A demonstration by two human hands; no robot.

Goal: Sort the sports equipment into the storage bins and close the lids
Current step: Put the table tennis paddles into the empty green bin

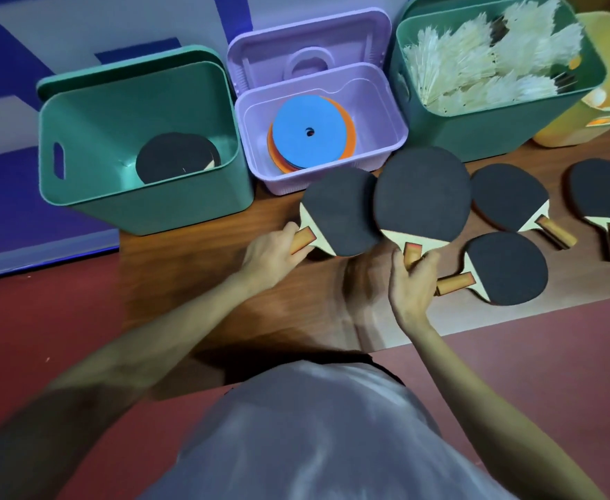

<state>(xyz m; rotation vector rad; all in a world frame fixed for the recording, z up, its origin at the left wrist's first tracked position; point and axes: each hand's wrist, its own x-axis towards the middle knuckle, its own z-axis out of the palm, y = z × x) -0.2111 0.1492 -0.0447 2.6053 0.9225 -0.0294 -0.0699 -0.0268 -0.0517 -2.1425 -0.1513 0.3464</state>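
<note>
My left hand (273, 252) grips the handle of a black-faced table tennis paddle (339, 211), held over the wooden board. My right hand (410, 283) grips the handle of a second paddle (422, 193), whose blade overlaps the first one's edge. Three more paddles lie flat on the board to the right: one (505, 268) close to my right hand, one (505, 196) behind it, one (601, 196) at the far right. The green bin (144, 196) at the left stands open with paddles (177, 157) lying at its bottom.
A lilac bin (375, 153) with its lid up holds blue and orange flat discs (309, 133). A second green bin (495, 128) is full of white shuttlecocks. A yellow bin (567, 128) stands at the far right. The wooden board (296, 301) lies on red flooring.
</note>
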